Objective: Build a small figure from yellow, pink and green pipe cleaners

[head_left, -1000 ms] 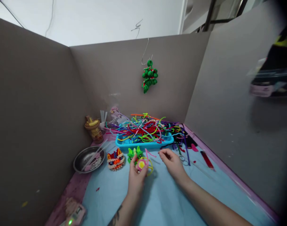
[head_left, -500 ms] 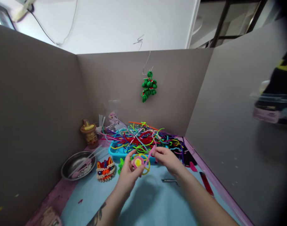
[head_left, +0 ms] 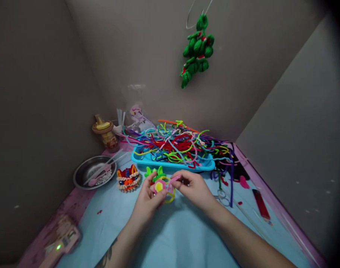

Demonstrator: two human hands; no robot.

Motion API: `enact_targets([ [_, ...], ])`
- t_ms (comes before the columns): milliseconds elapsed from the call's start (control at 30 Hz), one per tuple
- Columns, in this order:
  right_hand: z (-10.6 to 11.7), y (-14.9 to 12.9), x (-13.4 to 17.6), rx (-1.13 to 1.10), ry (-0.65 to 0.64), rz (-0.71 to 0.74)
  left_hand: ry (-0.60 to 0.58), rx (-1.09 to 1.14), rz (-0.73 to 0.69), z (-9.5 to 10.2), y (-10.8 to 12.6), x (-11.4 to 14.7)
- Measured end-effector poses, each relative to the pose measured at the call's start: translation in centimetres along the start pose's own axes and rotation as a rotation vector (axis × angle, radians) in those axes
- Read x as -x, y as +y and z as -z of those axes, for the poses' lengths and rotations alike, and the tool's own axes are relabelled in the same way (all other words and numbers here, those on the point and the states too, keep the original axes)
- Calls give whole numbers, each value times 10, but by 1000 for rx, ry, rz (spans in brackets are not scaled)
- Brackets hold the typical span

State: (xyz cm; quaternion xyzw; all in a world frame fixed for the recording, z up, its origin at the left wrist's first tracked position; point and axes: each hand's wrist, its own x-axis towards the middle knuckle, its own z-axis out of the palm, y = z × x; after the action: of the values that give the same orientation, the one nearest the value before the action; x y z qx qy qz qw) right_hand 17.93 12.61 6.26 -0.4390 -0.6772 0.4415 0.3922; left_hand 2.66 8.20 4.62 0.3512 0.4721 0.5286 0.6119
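Note:
My left hand [head_left: 148, 195] pinches a small pipe-cleaner flower [head_left: 159, 187] with a yellow middle and pink edge; a yellow pipe-cleaner loop [head_left: 172, 196] shows just behind it. Close on the right, my right hand [head_left: 192, 186] is closed on a pink pipe cleaner [head_left: 175, 178] running to the flower. Just beyond the fingers lies a green pipe-cleaner piece [head_left: 156, 172], partly covered by my left hand. Left of it sits a red, orange and cream pipe-cleaner piece [head_left: 128, 179].
A blue tray [head_left: 170, 166] heaped with colourful pipe cleaners stands at the back. Leftward are a steel bowl [head_left: 86, 175] with beads, a lidded cup [head_left: 105, 134] and a pink glue gun [head_left: 62, 242]. Scissors [head_left: 222, 197] lie right. A green ornament [head_left: 198, 48] hangs on the partition.
My view has tilted down toward the table. My right hand has come closer to the flower, and the pink pipe cleaner's free stretch looks shorter.

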Motion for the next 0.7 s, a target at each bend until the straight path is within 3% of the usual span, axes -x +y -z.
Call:
enact_targets([
  [400, -4, 10, 1, 227, -50, 128, 32, 117, -24, 4, -6, -2],
  [567, -5, 11, 3, 163, -182, 114, -9, 113, -49, 5, -7, -2],
  [700, -10, 13, 7, 101, -313, 67, 41, 97, -100, 5, -8, -2],
])
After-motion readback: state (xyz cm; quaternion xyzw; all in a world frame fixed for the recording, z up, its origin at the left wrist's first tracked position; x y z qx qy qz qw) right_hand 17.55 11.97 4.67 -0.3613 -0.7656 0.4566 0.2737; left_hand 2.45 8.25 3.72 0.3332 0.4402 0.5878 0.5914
